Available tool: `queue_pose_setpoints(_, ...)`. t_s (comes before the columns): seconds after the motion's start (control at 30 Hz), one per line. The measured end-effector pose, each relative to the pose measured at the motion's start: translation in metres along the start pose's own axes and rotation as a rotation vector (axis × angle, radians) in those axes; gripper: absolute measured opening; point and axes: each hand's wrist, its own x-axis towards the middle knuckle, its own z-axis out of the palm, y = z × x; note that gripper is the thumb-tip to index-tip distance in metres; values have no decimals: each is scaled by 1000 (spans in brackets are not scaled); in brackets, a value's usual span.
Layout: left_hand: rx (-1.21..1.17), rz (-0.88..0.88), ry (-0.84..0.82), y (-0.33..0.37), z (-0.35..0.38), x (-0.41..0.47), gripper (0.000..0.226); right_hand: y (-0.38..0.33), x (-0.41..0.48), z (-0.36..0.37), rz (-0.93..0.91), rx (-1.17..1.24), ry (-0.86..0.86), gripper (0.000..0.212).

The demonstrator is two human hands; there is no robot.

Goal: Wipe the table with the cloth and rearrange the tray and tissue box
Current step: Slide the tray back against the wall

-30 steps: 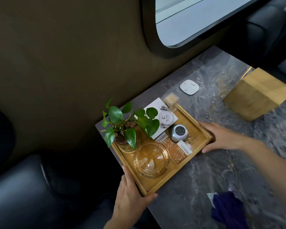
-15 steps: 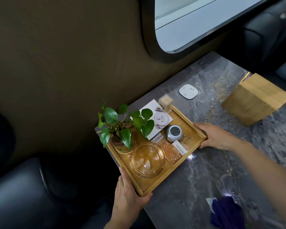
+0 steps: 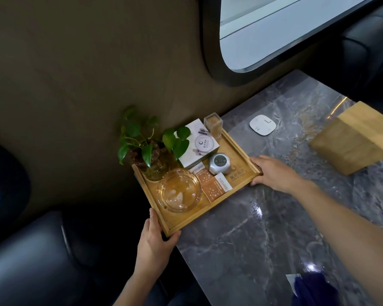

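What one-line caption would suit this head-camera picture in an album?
Both hands, left and right, grip a wooden tray of small items at the marble table's wall-side corner.

orange packets (image 3: 210, 184): small print, unreadable | tray (image 3: 238, 174): engraved mark, illegible | white box (image 3: 198, 143): round logo

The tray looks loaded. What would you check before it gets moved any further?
1. Left hand grip on the tray near corner: ok.
2. Right hand on the far side rim: ok.
3. Plant jar upright: ok.
4. Glass ashtray flat inside the rim: ok.
5. Tray fully backed by the table: not ok, left part overhangs.
6. Tray lifted or sliding: cannot tell.
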Motion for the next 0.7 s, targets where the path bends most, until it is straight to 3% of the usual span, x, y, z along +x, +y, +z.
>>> queue_pose_setpoints(0.5,132,-20,6,3,-4,3,95,-5,-1,-2,56,-7,-25,72)
queue_pose_setpoints(0.7,416,28,-144,17,-26,11,75,-6,-2,-11,66,49,-116,52)
